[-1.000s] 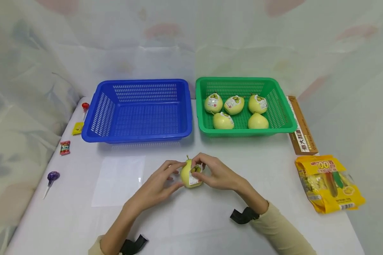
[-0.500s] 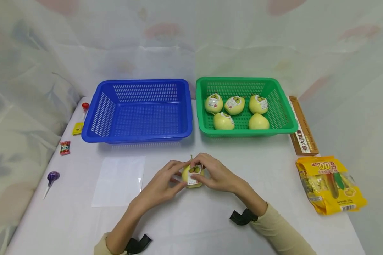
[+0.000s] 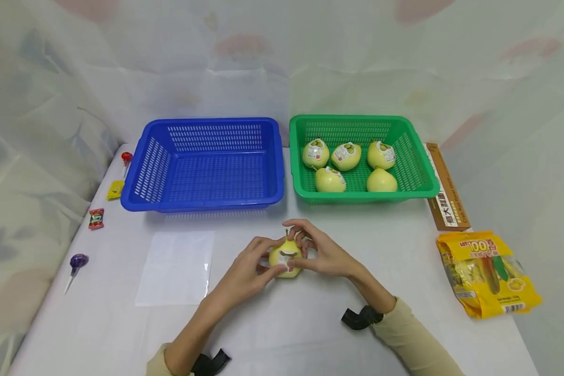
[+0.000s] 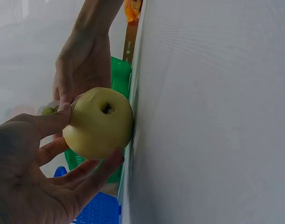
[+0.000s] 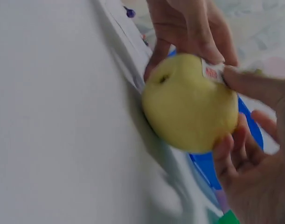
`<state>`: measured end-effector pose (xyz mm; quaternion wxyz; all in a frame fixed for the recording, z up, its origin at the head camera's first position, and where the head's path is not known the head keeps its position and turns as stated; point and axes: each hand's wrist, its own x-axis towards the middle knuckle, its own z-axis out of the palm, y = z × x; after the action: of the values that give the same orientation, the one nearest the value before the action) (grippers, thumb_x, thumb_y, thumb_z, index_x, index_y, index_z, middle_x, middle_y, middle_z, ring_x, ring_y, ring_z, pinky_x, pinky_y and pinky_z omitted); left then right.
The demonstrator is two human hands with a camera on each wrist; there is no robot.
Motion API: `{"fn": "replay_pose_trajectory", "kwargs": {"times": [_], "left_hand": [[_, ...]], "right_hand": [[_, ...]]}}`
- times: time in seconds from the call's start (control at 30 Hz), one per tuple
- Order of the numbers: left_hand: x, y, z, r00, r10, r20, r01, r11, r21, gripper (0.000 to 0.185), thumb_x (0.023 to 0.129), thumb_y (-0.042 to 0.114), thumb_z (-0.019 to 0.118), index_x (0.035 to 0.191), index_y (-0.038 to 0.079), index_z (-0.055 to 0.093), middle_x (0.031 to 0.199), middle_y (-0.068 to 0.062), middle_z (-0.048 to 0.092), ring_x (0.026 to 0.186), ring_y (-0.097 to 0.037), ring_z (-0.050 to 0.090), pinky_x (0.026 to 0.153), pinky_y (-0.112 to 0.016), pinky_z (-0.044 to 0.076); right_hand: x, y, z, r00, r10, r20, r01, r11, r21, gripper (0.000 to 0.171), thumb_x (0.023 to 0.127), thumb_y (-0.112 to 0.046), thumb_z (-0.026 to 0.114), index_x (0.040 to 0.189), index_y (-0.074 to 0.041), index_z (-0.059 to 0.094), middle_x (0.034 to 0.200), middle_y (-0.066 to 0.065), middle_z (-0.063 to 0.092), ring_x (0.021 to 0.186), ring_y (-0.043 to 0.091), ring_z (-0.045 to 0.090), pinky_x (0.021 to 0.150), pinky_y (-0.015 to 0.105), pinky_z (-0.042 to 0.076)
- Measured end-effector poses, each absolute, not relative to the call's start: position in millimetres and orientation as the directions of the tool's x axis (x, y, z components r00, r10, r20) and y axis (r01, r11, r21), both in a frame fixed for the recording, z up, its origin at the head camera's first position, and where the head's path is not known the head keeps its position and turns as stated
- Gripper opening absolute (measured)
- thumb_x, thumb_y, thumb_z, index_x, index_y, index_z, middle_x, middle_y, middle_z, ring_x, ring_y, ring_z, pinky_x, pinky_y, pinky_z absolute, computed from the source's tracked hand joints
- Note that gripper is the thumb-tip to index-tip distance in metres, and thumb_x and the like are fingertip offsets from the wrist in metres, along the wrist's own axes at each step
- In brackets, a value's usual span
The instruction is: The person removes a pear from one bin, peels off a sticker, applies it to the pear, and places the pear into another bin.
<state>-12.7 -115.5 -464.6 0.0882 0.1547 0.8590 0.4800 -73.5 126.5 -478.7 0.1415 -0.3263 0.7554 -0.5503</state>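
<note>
A yellow-green pear [image 3: 285, 258] [image 4: 99, 122] [image 5: 189, 109] with a white sticker [image 3: 288, 256] rests on the white table [image 3: 282, 324], just in front of the two baskets. My left hand [image 3: 254, 263] [image 4: 35, 168] grips it from the left, thumb and fingers curled round it. From the right, my right hand [image 3: 316, 249] [image 5: 247, 154] holds the pear and pinches the sticker's edge [image 5: 212, 72], which looks partly lifted off the skin.
A blue basket [image 3: 206, 163] stands empty at the back left. The green basket [image 3: 362, 156] beside it holds several stickered pears. A clear sheet [image 3: 176, 266] lies left of my hands. Candies [image 3: 95, 218] and lollipops [image 3: 77, 260] lie at the left edge, a yellow snack bag [image 3: 486, 271] and brown box [image 3: 444, 188] at the right.
The pear has been turned in my hands and its sticker has begun to peel at the top. Both hands stay at the same spot.
</note>
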Motion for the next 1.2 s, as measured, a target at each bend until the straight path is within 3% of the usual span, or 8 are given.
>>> {"fn": "replay_pose_trajectory", "kwargs": {"times": [0.2,0.27,0.4,0.47,0.63,0.83,1.0,1.2], "left_hand": [[-10.6,-110.9,-460.0,-0.943,0.334,-0.001,0.176,0.5,0.848,0.061,0.092,0.017,0.088,0.148,0.015,0.064,0.131,-0.006,0.063,0.112,-0.02,0.073,0.087,-0.017,0.065],[-10.7,-110.4,-459.7,-0.943,0.332,-0.007,0.168,0.496,0.852,0.062,0.092,0.018,0.088,0.149,0.015,0.062,0.133,-0.006,0.063,0.113,-0.021,0.074,0.088,-0.018,0.065],[-10.3,-110.5,-459.6,-0.942,0.334,-0.024,0.148,0.479,0.865,0.064,0.094,0.018,0.087,0.15,0.014,0.057,0.138,-0.008,0.063,0.115,-0.026,0.076,0.088,-0.018,0.065],[-10.2,-109.9,-459.5,-0.942,0.335,-0.029,0.143,0.478,0.866,0.066,0.093,0.017,0.087,0.151,0.013,0.056,0.14,-0.009,0.063,0.116,-0.027,0.075,0.088,-0.018,0.065],[-11.1,-108.9,-460.1,-0.947,0.317,-0.042,0.129,0.499,0.857,0.071,0.092,0.018,0.089,0.153,0.011,0.054,0.14,-0.009,0.064,0.117,-0.027,0.075,0.087,-0.019,0.065],[-12.4,-111.5,-462.7,-0.949,0.309,-0.069,0.098,0.496,0.863,0.072,0.092,0.02,0.089,0.154,0.014,0.053,0.14,-0.007,0.065,0.116,-0.026,0.075,0.087,-0.02,0.065],[-12.9,-113.3,-462.4,-0.95,0.303,-0.08,0.085,0.495,0.865,0.072,0.091,0.019,0.09,0.153,0.013,0.054,0.141,-0.009,0.065,0.117,-0.029,0.075,0.088,-0.021,0.065],[-13.6,-114.4,-461.0,-0.953,0.287,-0.1,0.055,0.487,0.871,0.073,0.091,0.016,0.09,0.154,0.013,0.053,0.141,-0.011,0.067,0.119,-0.033,0.075,0.087,-0.023,0.067]], "right_hand": [[-75.1,113.4,-485.6,-0.881,-0.47,0.056,-0.16,0.185,-0.97,0.025,0.109,-0.008,0.062,0.133,0.002,0.062,0.112,0.016,0.063,0.083,0.009,0.06,0.07,0.017,0.05],[-73.7,112.9,-487.4,-0.888,-0.459,0.036,-0.129,0.174,-0.976,0.027,0.109,-0.013,0.064,0.133,0.0,0.061,0.115,0.015,0.061,0.082,0.009,0.061,0.071,0.017,0.051],[-70.7,112.6,-488.7,-0.867,-0.495,0.06,-0.173,0.187,-0.967,0.052,0.098,-0.019,0.081,0.139,0.001,0.056,0.113,0.013,0.055,0.074,0.008,0.05,0.064,0.017,0.043],[-70.1,109.7,-488.1,-0.879,-0.475,0.053,-0.167,0.202,-0.965,0.056,0.096,-0.018,0.083,0.14,0.003,0.054,0.11,0.011,0.054,0.069,0.009,0.044,0.061,0.017,0.039],[-69.9,107.7,-487.1,-0.907,-0.42,-0.025,-0.063,0.195,-0.979,0.033,0.11,-0.019,0.063,0.137,0.0,0.056,0.11,0.01,0.059,0.074,0.007,0.056,0.067,0.017,0.048],[-68.0,122.0,-491.2,-0.858,-0.513,0.003,-0.091,0.146,-0.985,0.041,0.104,-0.008,0.071,0.14,0.002,0.054,0.114,0.013,0.058,0.079,0.008,0.056,0.067,0.018,0.049],[-68.1,119.2,-496.8,-0.877,-0.48,-0.025,-0.043,0.13,-0.991,0.027,0.113,-0.014,0.058,0.135,0.003,0.056,0.11,0.009,0.06,0.074,0.009,0.058,0.064,0.021,0.053],[-66.1,111.9,-494.8,-0.905,-0.424,-0.026,-0.058,0.185,-0.981,0.031,0.109,-0.011,0.065,0.135,0.002,0.057,0.105,0.009,0.057,0.075,0.006,0.052,0.064,0.017,0.045]]}}
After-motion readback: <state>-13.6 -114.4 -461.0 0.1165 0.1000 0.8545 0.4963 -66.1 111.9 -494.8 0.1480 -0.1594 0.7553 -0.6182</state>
